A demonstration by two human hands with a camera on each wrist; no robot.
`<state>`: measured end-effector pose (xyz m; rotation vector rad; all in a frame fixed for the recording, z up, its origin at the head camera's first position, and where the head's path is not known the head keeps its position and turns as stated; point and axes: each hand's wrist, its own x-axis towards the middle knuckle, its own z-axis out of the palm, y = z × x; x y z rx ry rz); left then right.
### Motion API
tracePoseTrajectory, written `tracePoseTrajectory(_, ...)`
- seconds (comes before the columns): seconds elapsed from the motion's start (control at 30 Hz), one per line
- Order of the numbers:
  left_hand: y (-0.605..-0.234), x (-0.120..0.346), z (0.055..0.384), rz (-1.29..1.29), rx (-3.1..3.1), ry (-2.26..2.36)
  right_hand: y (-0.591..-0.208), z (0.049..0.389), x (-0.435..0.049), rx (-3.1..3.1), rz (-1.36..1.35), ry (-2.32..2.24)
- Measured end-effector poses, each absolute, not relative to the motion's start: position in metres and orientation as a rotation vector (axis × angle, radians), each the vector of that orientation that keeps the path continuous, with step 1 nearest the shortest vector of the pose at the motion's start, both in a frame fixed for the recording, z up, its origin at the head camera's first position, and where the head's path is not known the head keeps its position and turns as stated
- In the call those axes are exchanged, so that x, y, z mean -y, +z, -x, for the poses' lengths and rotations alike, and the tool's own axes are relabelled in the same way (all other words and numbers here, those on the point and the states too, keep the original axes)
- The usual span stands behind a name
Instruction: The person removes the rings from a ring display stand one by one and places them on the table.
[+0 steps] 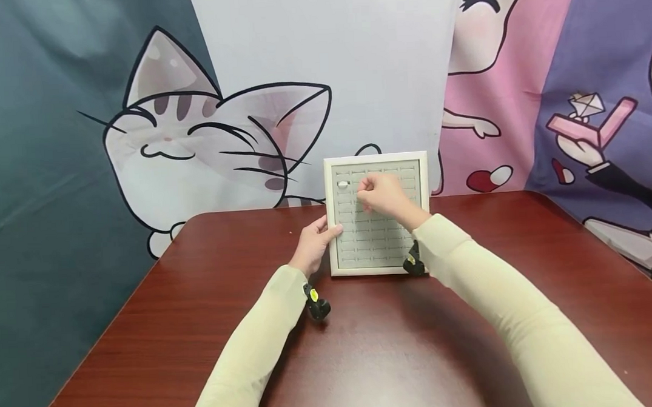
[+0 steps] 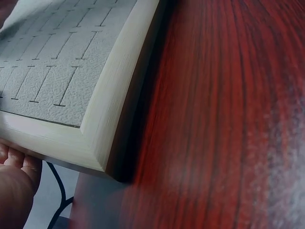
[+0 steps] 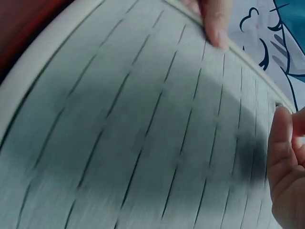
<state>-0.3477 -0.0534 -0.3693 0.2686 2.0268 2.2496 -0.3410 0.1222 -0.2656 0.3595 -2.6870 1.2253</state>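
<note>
A framed display board stands upright on the table, its pale padded face cut with rows of short slits. In one slit near the upper left sits a small white ring-like piece. My left hand grips the board's left edge, thumb over the front of the frame and fingers behind. My right hand is in front of the upper middle of the board, thumb and fingers bent and brought together just right of the white piece. I cannot tell whether something small is between those fingertips.
The board stands on a dark red wood-grain table. Behind it hangs a cartoon-printed backdrop. A small black wrist camera is strapped at the left cuff, and another camera at the right cuff overlaps the board's lower right corner.
</note>
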Motion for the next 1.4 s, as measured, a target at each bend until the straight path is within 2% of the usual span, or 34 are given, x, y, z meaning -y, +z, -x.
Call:
tracePoseTrajectory(0.4, -0.367, 0.056, 0.344, -0.3, -2.045, 2.216, -0.261, 0.356, -0.089, 2.595, -0.305, 1.218)
tracePoseTrajectory(1.0, -0.371, 0.055, 0.347, -0.273, -2.059, 2.219, -0.256, 0.356, -0.084, 2.693, -0.346, 0.818)
tracePoseTrajectory(1.4, -0.368, 0.055, 0.347, -0.261, -2.042, 2.215, -0.262, 0.36, -0.09, 2.633, -0.388, 0.961)
